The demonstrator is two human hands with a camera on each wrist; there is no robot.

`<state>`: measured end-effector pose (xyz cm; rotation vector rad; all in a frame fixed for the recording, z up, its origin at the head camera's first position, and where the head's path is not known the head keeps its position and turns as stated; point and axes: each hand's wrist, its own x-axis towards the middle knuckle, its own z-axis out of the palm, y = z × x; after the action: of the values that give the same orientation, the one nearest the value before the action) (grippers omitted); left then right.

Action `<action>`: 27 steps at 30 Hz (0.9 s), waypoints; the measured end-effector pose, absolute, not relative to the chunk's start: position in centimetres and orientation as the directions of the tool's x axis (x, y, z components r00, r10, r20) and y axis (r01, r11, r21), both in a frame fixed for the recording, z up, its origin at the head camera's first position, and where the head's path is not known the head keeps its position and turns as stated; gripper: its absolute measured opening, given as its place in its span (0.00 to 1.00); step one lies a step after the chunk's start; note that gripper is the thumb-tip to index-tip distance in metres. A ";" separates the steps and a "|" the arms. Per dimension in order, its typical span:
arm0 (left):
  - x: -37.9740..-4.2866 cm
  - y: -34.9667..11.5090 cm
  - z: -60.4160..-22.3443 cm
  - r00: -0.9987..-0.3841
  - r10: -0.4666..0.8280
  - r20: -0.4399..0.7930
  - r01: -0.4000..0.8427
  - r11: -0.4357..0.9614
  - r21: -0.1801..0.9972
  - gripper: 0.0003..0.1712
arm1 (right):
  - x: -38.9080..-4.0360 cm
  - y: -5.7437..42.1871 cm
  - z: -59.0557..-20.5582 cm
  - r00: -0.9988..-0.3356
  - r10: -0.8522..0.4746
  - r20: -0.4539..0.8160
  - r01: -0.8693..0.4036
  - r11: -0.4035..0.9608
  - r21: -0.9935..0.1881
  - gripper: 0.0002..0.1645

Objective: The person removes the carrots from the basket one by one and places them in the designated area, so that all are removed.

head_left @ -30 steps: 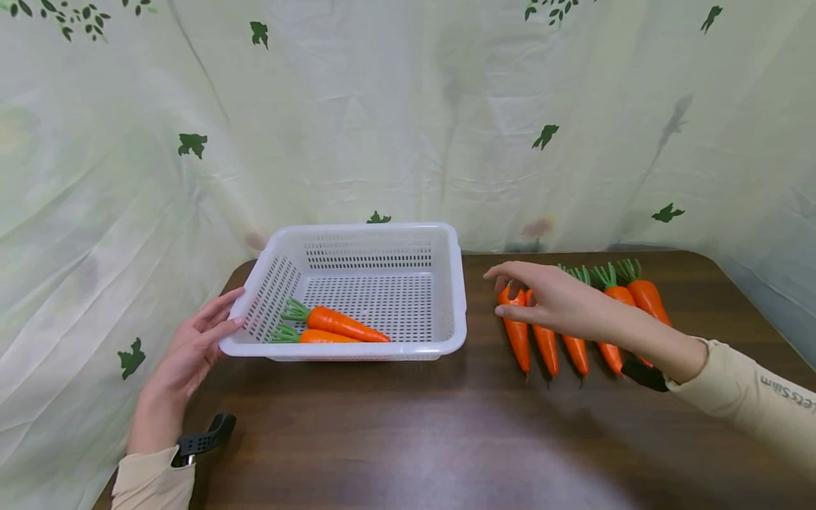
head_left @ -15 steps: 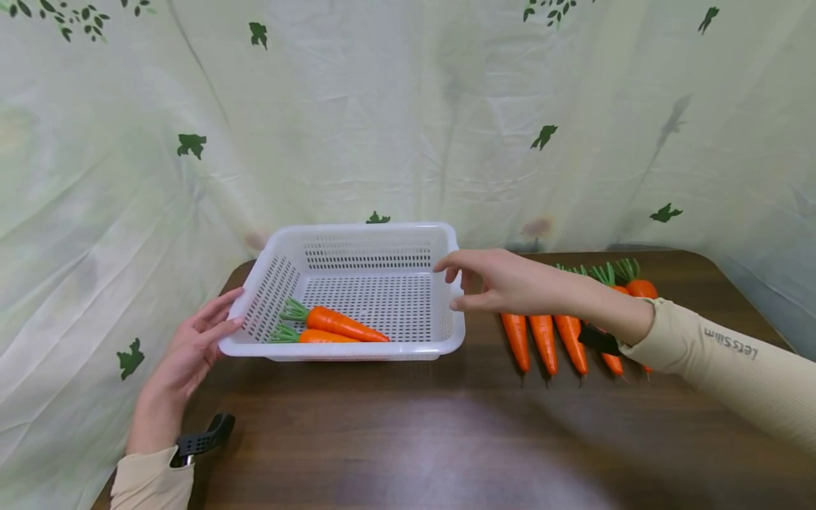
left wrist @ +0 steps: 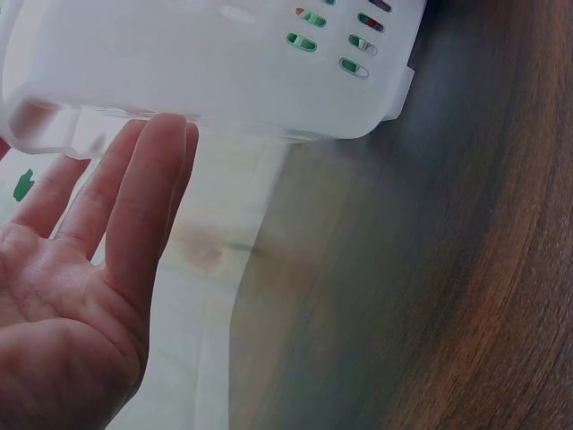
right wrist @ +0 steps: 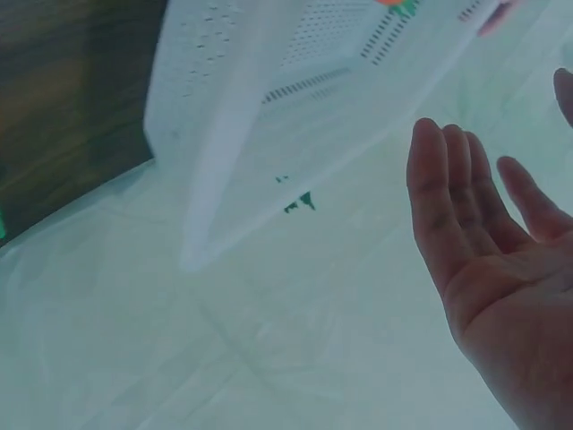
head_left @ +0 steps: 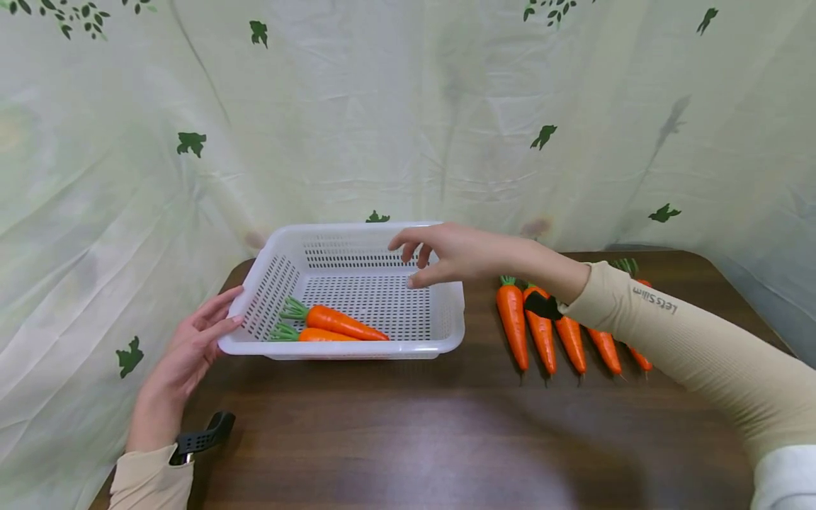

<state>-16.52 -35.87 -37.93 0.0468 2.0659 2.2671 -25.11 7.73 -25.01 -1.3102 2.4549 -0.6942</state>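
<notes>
Basket (head_left: pixel 357 349), white and perforated, holds two carrots (head_left: pixel 347 323) near its front-left corner, while five more carrots (head_left: pixel 570 347) lie in a row on the worktop (head_left: pixel 395 425) to its right. The left grip (head_left: pixel 194 352) touches the basket's left edge, fingers extended; the right grip (head_left: pixel 455 253) hovers over its right side, thumb and fingers spread apart.

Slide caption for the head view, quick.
Left hand at a white basket holding two carrots, right hand above it; five more carrots on the table.

Beige sleeves (head_left: pixel 666 340) (one dark-lettered), black wrist straps (head_left: pixel 202 440)
</notes>
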 end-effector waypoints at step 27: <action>-16.4 -35.8 -37.9 -0.997 0.068 -0.040 -0.046 -0.085 0.995 0.34 | -30.4 -3.9 -27.6 -0.485 -0.864 -0.135 -0.617 0.448 -0.647 0.28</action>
<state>-16.39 -35.77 -37.91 0.0256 2.0712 2.2584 -30.40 -3.90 -27.58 -1.2437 2.2532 -0.7371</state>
